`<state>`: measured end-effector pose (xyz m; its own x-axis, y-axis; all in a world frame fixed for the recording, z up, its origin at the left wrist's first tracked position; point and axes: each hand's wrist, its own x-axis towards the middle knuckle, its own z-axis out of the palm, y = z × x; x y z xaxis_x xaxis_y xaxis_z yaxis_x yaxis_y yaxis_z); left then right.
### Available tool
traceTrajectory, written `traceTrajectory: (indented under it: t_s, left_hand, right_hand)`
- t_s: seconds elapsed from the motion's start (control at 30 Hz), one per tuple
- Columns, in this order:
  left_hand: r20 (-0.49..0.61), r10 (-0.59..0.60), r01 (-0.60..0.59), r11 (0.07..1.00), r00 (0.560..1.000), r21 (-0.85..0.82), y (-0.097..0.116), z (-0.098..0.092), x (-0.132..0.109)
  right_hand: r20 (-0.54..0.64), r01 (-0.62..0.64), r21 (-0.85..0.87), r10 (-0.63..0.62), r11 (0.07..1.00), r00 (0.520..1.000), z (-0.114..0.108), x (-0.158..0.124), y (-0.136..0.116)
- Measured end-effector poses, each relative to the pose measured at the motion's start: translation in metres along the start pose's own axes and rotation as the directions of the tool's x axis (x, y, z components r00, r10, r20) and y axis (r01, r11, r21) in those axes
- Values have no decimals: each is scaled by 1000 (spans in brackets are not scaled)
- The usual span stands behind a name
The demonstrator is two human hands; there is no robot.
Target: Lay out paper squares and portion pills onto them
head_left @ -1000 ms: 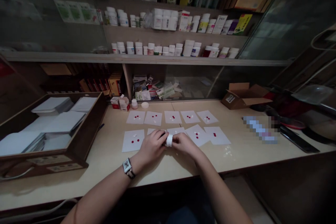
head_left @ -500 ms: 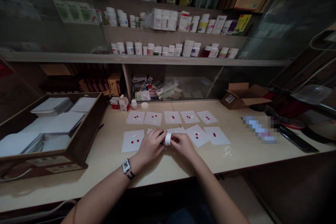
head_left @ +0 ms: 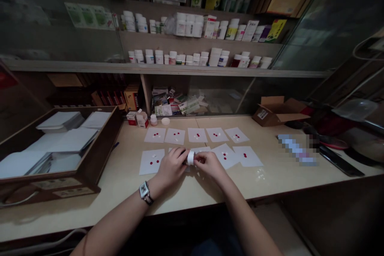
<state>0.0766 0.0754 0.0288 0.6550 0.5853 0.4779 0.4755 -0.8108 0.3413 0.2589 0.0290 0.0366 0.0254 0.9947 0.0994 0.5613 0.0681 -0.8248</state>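
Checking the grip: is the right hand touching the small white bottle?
Touching. The head view shows the right hand pressed against the small white bottle, no gap visible.

The table [head_left: 270, 176] carries papers [head_left: 151, 161] in two rows at its middle, dotted with red and white pills [head_left: 154, 162]. A wooden tray [head_left: 90, 168] fills the left end. Along the back edge stand small boxes [head_left: 141, 119], a bottle [head_left: 153, 119], a cap [head_left: 165, 121] and, further right, a cardboard box [head_left: 277, 111].

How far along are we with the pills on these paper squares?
Done: paper squares lie in two rows on the counter, most bearing red pills. In hand: left hand and right hand grip a small white bottle over the front row. Remaining: the front right square shows only red pills; its neighbour also has white.
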Motion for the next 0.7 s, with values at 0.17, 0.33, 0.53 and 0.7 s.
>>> traceTrajectory:
  t_s: [0.17, 0.33, 0.53, 0.7]
  left_hand:
    - [-14, 10, -10, 1000, 1000, -7, 0, 0, 0]
    - [-56, 4, -5, 1000, 998, -10, 0, -2, 0]
    - [-81, 29, -30, 999, 996, -14, 4, -1, 0]
    - [-62, 17, -17, 1000, 998, 2, 2, 0, 0]
  right_hand:
    - [-183, 51, 58, -40, 997, 982, -5, -5, 11]
    - [-406, -80, 10, 77, 997, 910, -59, -21, 56]
    - [-500, -415, -420, 176, 807, 848, -126, -37, 106]
    - [-439, -428, -617, 162, 660, 884, -132, -36, 122]
